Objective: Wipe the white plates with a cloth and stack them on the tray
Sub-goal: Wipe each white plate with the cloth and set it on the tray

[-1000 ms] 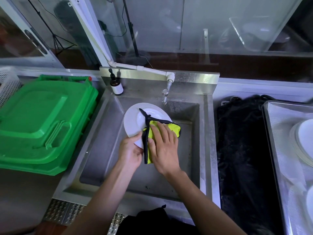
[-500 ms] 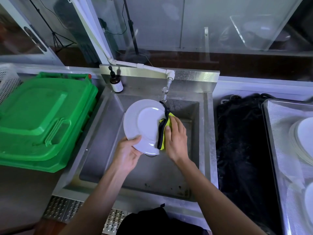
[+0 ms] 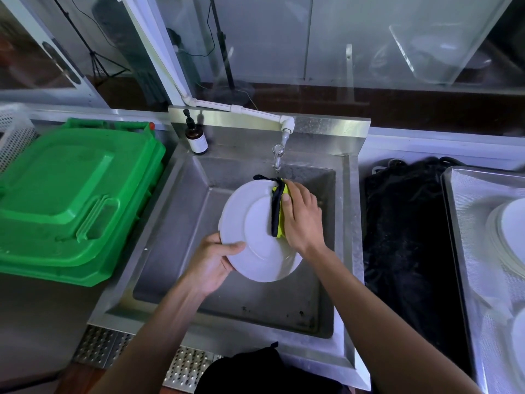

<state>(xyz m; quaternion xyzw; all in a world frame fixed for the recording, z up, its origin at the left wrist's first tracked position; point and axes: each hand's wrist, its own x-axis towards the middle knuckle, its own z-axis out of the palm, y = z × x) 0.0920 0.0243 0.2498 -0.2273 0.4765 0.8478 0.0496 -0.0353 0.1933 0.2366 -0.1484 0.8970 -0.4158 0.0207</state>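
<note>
Cloth [image 3: 277, 207] has slid to plate [image 3: 257, 233] rim under right hand [image 3: 302, 220].

I'm standing in a working kitchen's washing-up corner: a deep steel sink [image 3: 181, 211] with a tap [image 3: 277, 156], a steel tray [image 3: 466, 251] of white plates [image 3: 508, 237], and green plastic crates [image 3: 71, 200] beside me.

open sink basin [image 3: 181, 251] left of plate [image 3: 255, 251], tap [image 3: 277, 157] close above
</note>
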